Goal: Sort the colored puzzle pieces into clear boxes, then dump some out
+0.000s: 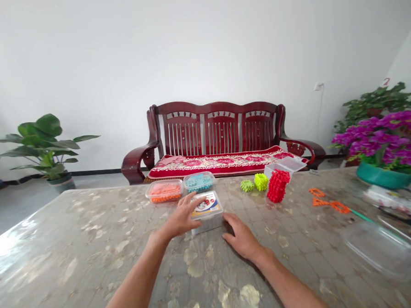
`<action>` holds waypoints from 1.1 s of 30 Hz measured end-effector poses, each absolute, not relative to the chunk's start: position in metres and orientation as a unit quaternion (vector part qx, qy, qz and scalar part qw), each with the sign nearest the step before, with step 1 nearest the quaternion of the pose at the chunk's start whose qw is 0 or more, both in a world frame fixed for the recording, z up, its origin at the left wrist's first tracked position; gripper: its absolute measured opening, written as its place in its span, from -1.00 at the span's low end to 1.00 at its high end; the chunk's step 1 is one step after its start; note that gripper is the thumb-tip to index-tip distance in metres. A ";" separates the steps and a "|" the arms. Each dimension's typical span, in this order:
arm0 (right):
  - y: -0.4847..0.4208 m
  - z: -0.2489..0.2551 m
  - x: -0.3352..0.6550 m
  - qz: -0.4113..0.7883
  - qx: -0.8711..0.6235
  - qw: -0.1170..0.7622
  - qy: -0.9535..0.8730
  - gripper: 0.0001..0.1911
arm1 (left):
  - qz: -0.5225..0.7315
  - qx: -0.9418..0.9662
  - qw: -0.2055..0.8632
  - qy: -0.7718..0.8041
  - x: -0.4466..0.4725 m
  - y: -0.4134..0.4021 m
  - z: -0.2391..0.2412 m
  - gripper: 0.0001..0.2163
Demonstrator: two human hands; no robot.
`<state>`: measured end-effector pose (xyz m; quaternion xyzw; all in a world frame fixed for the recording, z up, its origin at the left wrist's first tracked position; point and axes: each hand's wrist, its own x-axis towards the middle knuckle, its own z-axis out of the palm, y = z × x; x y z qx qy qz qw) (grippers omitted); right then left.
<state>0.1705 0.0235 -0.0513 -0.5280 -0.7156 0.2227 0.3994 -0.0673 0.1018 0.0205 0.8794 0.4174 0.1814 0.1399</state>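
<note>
A lidded clear plastic box point(207, 222) with a printed label point(210, 204) on its top stands on the table in front of me. My left hand point(184, 216) lies over its left edge, fingers stretched across the lid and thumb apart near the front. At the box's right side is my right hand point(242, 235), low by the table, with its thumb and fingers apart; the fingertips are at or close to the wall. Behind the box are a clear container of orange pieces point(164, 191) and a container of blue pieces point(199, 182).
Right of the box stand a red block of joined pieces point(278, 186), yellow-green pieces point(261, 182), a green piece point(247, 185) and an opened clear box point(290, 164). Farther right lie orange linked pieces point(339, 206), a clear plastic lid point(383, 250) and a teal flower pot point(384, 177).
</note>
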 end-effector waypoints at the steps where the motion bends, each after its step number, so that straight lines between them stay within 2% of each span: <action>1: 0.023 -0.050 0.170 0.219 -0.530 0.390 -0.721 -0.38 | 0.177 0.880 0.135 0.420 -0.070 0.105 0.021 -0.27; 7: 0.019 -0.042 0.170 0.212 -0.529 0.340 -0.748 -0.60 | 0.153 0.879 0.113 0.438 -0.083 0.116 0.027 -0.29; 15: 0.020 -0.046 0.170 0.202 -0.523 0.336 -0.757 -0.64 | 0.149 0.844 0.089 0.508 -0.088 0.120 0.034 -0.33; 24: 0.022 -0.046 0.170 0.202 -0.522 0.345 -0.754 -0.66 | 0.242 0.847 0.085 0.466 -0.096 0.120 0.007 -0.43; 28: 0.022 -0.045 0.169 0.197 -0.528 0.344 -0.751 -0.67 | 0.292 0.820 0.099 0.481 -0.091 0.109 -0.002 -0.35; 31: 0.022 -0.044 0.169 0.196 -0.529 0.347 -0.749 -0.67 | 0.394 0.737 0.096 0.541 -0.077 0.096 -0.013 -0.27; 33: 0.022 -0.044 0.169 0.197 -0.526 0.355 -0.747 -0.67 | 0.445 0.662 0.130 0.588 -0.067 0.087 -0.025 -0.23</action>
